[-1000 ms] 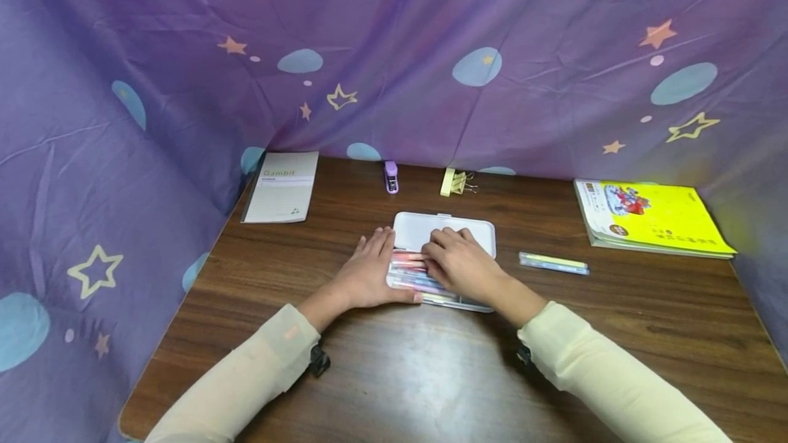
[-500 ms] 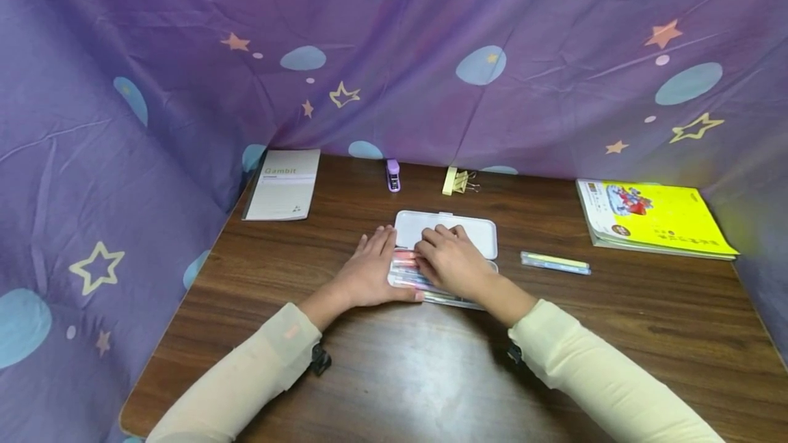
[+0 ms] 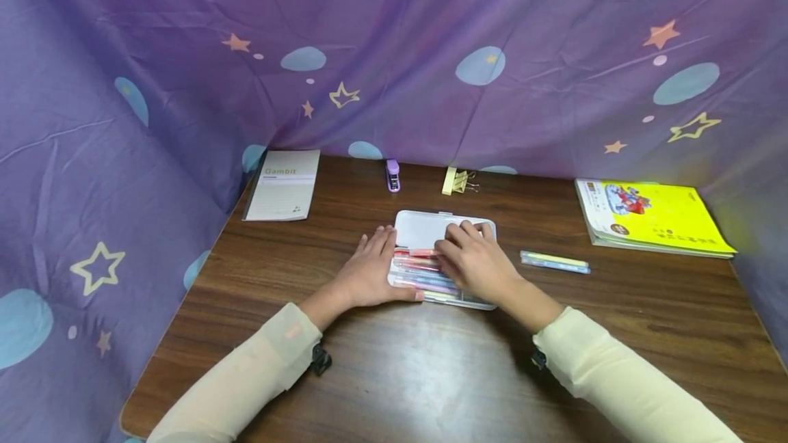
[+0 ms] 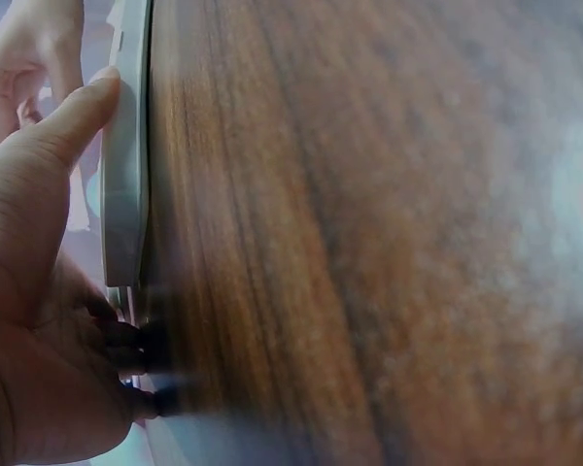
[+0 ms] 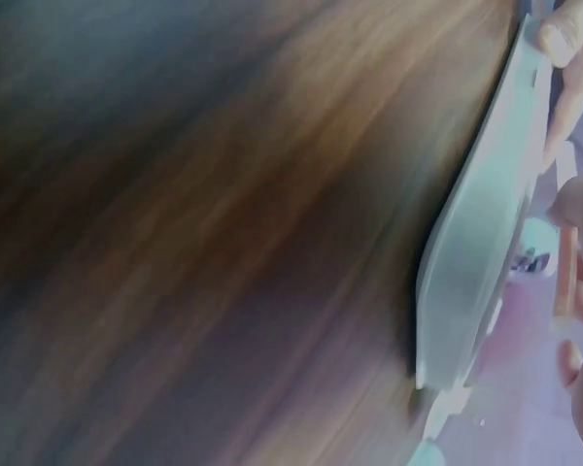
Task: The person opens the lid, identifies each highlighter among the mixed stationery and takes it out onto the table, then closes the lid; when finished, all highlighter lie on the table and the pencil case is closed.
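Note:
A white pencil case [image 3: 411, 227] lies with its lid folded back, several coloured pens [image 3: 425, 280] in its tray. My left hand [image 3: 364, 272] rests against the case's left end, fingers straight; its thumb [image 4: 97, 95] touches the front rim. Over the case's right half, my right hand [image 3: 477, 262] pinches a pen with a pinkish-orange end [image 3: 422, 252], held level above the tray. The right wrist view shows this orange-pink pen [image 5: 565, 272] between thumb and fingers. The right hand hides the pen's other end and part of the tray.
Two pens [image 3: 554, 262], one yellow and one blue, lie right of the case. Behind stand a purple stapler [image 3: 392, 176] and a yellow binder clip [image 3: 457, 182]. A notebook [image 3: 282, 186] lies back left, yellow books [image 3: 661, 217] back right. Purple cloth [image 3: 394, 53] hangs behind.
My right hand shifted slightly left over the tray, then back to the right, and the pinkish-orange pen end now shows left of its fingers. The left hand stayed against the case.

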`<action>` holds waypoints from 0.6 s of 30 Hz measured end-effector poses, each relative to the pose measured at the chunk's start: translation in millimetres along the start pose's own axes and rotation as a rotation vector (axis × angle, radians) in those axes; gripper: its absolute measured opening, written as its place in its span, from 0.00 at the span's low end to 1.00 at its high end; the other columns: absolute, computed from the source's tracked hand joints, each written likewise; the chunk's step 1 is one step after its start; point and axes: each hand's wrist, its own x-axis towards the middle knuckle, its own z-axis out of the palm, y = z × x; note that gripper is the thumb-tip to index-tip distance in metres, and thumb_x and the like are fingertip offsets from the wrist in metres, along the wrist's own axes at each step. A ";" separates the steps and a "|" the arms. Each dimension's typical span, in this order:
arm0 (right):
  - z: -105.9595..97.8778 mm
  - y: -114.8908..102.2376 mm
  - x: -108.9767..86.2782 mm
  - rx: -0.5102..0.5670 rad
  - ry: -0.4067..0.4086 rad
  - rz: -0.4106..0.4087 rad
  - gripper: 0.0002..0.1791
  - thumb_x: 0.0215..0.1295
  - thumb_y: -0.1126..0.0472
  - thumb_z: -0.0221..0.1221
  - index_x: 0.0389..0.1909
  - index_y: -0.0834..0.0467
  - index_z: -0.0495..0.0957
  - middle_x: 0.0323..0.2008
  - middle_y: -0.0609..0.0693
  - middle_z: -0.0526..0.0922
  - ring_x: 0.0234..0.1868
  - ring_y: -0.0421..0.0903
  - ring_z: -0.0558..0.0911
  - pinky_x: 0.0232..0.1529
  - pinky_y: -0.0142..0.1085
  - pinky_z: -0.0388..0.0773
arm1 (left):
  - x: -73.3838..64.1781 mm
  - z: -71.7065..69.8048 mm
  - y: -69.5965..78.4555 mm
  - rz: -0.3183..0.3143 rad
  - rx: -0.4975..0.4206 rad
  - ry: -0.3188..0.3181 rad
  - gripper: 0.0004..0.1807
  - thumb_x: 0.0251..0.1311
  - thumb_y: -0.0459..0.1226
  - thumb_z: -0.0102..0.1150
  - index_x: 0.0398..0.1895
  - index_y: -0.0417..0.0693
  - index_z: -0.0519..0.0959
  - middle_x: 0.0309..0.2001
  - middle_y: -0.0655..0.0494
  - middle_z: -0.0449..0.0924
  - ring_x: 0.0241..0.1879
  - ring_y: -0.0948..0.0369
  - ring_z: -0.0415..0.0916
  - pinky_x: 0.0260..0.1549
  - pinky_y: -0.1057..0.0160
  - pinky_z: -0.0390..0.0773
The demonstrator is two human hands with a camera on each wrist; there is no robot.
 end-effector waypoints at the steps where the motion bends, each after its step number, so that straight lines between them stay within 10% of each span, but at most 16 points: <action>1: -0.9 2.2 -2.1 0.001 0.009 0.000 0.09 0.69 0.55 0.74 0.45 0.52 0.86 0.42 0.50 0.79 0.45 0.55 0.77 0.49 0.56 0.77 | -0.2 0.4 -0.2 -0.001 -0.003 -0.001 0.79 0.58 0.79 0.65 0.91 0.36 0.39 0.92 0.37 0.39 0.92 0.45 0.36 0.91 0.44 0.39; 18: -24.7 44.5 -43.4 0.014 0.133 -0.011 0.15 0.59 0.65 0.77 0.45 0.56 0.85 0.41 0.53 0.81 0.43 0.56 0.78 0.45 0.59 0.76 | 0.7 0.6 2.3 -0.005 0.010 -0.006 0.78 0.58 0.79 0.65 0.91 0.37 0.39 0.92 0.38 0.38 0.92 0.45 0.35 0.91 0.45 0.38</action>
